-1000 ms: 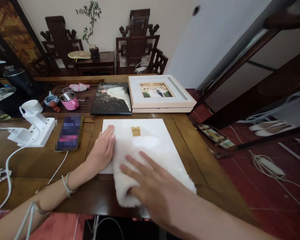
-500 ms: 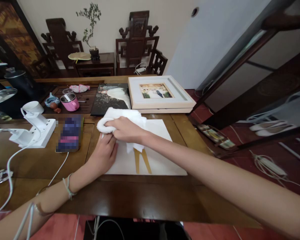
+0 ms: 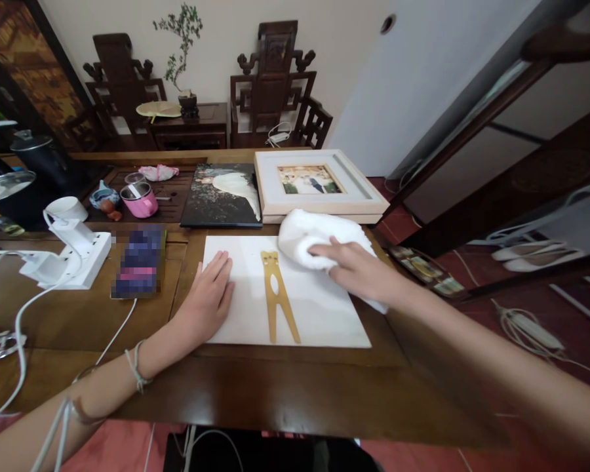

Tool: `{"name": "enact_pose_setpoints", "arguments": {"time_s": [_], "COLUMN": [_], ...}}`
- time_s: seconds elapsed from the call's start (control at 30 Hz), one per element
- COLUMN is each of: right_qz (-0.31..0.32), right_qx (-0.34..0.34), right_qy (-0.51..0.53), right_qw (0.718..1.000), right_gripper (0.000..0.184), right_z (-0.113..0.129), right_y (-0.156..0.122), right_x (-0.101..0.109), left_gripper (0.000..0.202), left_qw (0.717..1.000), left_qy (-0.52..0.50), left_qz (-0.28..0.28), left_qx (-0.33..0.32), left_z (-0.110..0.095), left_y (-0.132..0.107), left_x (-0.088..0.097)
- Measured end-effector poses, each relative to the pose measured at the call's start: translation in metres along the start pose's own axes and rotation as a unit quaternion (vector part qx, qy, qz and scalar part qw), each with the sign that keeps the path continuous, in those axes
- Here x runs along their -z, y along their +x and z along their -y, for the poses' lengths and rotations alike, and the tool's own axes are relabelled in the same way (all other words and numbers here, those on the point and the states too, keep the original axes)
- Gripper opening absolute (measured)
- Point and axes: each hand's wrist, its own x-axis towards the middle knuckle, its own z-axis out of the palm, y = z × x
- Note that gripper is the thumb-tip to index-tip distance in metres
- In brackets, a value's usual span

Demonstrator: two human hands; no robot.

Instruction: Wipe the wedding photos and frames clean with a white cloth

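Note:
Flat on the wooden table lies a white rectangular board (image 3: 246, 314) with a gold, A-shaped strip (image 3: 273, 298) down its middle. My left hand (image 3: 209, 298) rests on the board's left edge, fingers stretched out, holding nothing. A white cloth (image 3: 319, 236) is bunched under my right hand (image 3: 356, 269), whose fingers press into it at the upper right part of the board. The cloth covers that corner and hangs past the right edge. Behind the board are a black photo panel (image 3: 206, 203) and a pale wooden picture frame (image 3: 275, 177) stacked on another flat piece.
To the left stand a white power strip (image 3: 91, 265) with cables, a phone with a blurred screen (image 3: 137, 262), a pink cup (image 3: 140, 200) and a small blue teapot (image 3: 104, 196). Dark carved chairs (image 3: 275, 82) are beyond the table; a dark wooden rack (image 3: 472, 262) is at right.
My right hand has moved the cloth across the board from the upper left to the upper right, uncovering the gold strip's top. My left hand stays on the left edge.

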Motion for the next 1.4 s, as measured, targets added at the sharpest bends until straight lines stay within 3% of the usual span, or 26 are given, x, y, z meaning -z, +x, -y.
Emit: {"name": "enact_pose_setpoints", "arguments": {"time_s": [0.1,0.2,0.33,0.43,0.63,0.73,0.87,1.07,1.17,1.27,1.4], "right_qz": [-0.018,0.019,0.069,0.086,0.094,0.084,0.075,0.100,0.117,0.127,0.138], "right_qx": [0.073,0.123,0.163,0.155,0.125,0.116,0.116,0.099,0.102,0.099,0.083], "right_qy": [-0.013,0.003,0.007,0.005,0.022,0.031,0.006,0.042,0.056,0.044,0.037], "right_qw": [0.997,0.992,0.984,0.984,0.987,0.989,0.990,0.989,0.986,0.986,0.986], "right_gripper": [0.044,0.042,0.042,0.046,0.048,0.056,0.055,0.053,0.054,0.053,0.050], "right_z": [0.006,0.027,0.042,0.032,-0.006,-0.015,-0.005,0.037,0.047,0.041,0.015], "right_y": [-0.043,-0.081,-0.104,-0.090,-0.015,0.008,-0.003,-0.077,-0.099,-0.088,-0.039], "right_x": [-0.012,-0.014,-0.007,-0.001,0.009,0.013,0.012,0.016,0.018,0.016,0.015], "left_gripper": [0.045,0.044,0.044,0.044,0.044,0.043,0.044,0.044,0.044,0.044,0.044], "left_qw": [1.000,1.000,1.000,1.000,1.000,1.000,1.000,1.000,1.000,1.000,1.000], "left_qy": [-0.006,-0.010,-0.011,-0.004,0.005,0.005,0.004,0.005,0.006,0.008,0.009], "left_qz": [0.002,-0.003,-0.005,-0.001,-0.002,-0.001,-0.001,-0.015,-0.011,-0.006,-0.003], "left_qx": [0.006,0.002,-0.002,-0.004,-0.013,-0.014,-0.013,-0.021,-0.019,-0.015,-0.015], "left_z": [0.000,0.000,-0.001,-0.001,-0.001,-0.001,0.000,0.000,0.000,-0.002,-0.003], "left_y": [0.000,0.001,0.001,0.000,0.001,0.001,0.001,0.001,0.001,0.001,0.001], "left_x": [0.000,-0.001,-0.001,0.000,0.001,0.002,0.002,0.000,0.000,0.001,0.002]}}
